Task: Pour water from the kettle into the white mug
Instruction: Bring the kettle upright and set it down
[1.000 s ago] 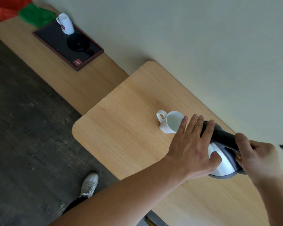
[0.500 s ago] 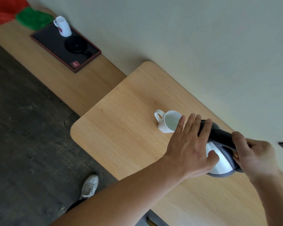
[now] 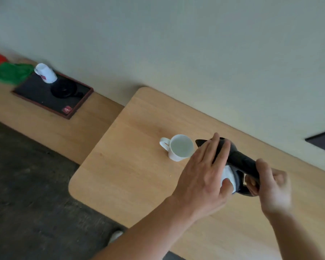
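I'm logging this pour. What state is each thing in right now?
Kettle: tilted, spout beside the mug rim.
White mug: upright on the table.
Right hand: gripping the kettle handle.
Left hand: flat on the kettle's lid.
Second mug: on the tray.

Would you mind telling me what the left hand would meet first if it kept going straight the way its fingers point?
Probably the kettle: the left hand already lies against its side, fingers aimed up past the black lid toward the wall. Depth is unclear.
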Demonstrator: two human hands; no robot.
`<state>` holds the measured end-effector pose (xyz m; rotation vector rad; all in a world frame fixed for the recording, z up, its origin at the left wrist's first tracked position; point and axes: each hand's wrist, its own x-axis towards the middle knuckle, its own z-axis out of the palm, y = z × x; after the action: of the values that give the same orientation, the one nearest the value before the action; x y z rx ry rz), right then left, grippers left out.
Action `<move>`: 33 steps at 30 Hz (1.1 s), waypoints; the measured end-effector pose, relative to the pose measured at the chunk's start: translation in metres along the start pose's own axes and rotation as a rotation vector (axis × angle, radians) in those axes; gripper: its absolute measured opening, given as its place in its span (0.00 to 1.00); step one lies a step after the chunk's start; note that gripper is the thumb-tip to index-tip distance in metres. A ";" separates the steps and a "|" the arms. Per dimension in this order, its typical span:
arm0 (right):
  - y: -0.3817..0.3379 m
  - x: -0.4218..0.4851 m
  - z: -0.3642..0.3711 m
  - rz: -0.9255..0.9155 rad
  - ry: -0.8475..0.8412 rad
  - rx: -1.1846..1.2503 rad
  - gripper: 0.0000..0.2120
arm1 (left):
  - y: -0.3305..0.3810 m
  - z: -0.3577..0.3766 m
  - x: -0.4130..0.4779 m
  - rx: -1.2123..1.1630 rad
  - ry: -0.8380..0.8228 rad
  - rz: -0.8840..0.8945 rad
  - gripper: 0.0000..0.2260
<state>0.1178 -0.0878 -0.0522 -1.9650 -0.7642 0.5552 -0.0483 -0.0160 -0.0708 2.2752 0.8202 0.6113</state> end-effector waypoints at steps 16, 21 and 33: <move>0.083 -0.055 0.034 0.234 0.460 0.381 0.24 | 0.014 0.051 0.023 0.216 -0.311 0.172 0.32; 0.097 -0.059 0.049 0.265 0.453 0.428 0.28 | 0.009 0.061 0.027 0.154 -0.313 0.196 0.31; 0.099 -0.077 0.077 0.243 0.257 0.396 0.36 | -0.023 0.061 0.035 -0.074 -0.292 0.294 0.27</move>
<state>0.0420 -0.1333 -0.1700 -1.7200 -0.2330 0.5364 0.0043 -0.0028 -0.1216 2.3609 0.3203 0.4128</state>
